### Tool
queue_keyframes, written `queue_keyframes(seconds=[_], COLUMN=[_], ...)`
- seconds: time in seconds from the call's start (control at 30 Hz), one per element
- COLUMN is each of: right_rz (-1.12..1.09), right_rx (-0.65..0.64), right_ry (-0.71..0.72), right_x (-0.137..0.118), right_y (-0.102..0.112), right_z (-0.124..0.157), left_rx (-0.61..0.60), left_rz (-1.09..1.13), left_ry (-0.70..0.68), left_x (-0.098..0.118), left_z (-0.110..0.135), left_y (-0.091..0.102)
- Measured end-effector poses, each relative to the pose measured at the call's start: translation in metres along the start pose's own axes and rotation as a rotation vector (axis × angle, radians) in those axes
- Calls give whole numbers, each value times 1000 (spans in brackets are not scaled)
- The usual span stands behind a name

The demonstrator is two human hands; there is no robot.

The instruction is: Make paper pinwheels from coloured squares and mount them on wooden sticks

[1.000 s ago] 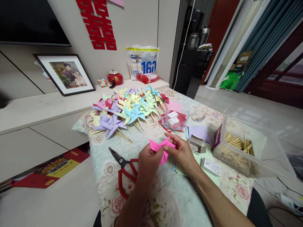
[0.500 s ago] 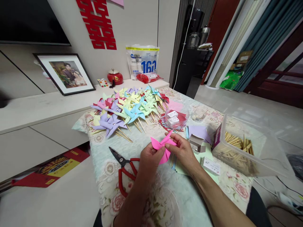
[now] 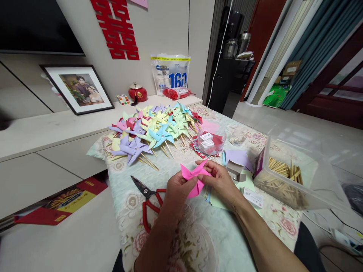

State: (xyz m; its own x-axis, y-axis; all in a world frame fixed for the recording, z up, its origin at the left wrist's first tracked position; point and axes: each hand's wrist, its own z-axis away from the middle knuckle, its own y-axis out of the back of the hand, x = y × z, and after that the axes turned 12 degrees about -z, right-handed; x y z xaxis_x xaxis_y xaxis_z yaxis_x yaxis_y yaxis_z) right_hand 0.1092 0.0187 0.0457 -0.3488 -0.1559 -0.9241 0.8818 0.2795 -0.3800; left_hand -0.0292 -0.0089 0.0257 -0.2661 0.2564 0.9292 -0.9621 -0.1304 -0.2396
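Change: Since the frame half a second earlier, the pink paper pinwheel (image 3: 193,178) had tipped slightly, with one pointed flap lifted higher. Both hands had barely shifted.
Left hand: The left hand (image 3: 176,190) was closed on the paper's near left part, thumb on top.
Right hand: The right hand (image 3: 221,181) pinched the raised flap narrowly between thumb and forefinger.
Paper's place: It was held between the two sets of fingers, touching both, above the table (image 3: 204,234).
Axis: Its longest line ran from the right forefinger down toward the left palm.
Nearer hand: Neither; the left held the bulk, the right only a flap.
Around: The scissors (image 3: 149,200) lay just left of the left fingers. A small box (image 3: 236,170) sat just beyond the right knuckles, and finished pinwheels (image 3: 153,130) lay well ahead of the fingertips.
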Motion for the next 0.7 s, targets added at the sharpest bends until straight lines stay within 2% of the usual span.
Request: queue_keyframes(seconds=[0.2,0.3,0.4,0.5,0.53,0.6,0.7], right_rz=[-43,21,230,548,634,755,977], right_rx=[-75,-96,-59,105,144,141,114], right_ry=[33,70,182,412,485,593,711], right_x=[-2,-5,-7,-14,-20,-39,-85], right_y=[1,2,4,4,2,-1,4], right_z=[0,-1,1,12,18,33,54], left_rx=[-105,-148,-163,-146,-139,-125,-75], left_rz=[33,23,65,88,81,58,48], left_ry=[30,42,-2,-9,-2,3,-11], left_x=[3,4,2,1,0,-1,-2], left_z=[1,-1,-4,-6,-7,-6,-6], left_y=[1,3,4,4,4,4,4])
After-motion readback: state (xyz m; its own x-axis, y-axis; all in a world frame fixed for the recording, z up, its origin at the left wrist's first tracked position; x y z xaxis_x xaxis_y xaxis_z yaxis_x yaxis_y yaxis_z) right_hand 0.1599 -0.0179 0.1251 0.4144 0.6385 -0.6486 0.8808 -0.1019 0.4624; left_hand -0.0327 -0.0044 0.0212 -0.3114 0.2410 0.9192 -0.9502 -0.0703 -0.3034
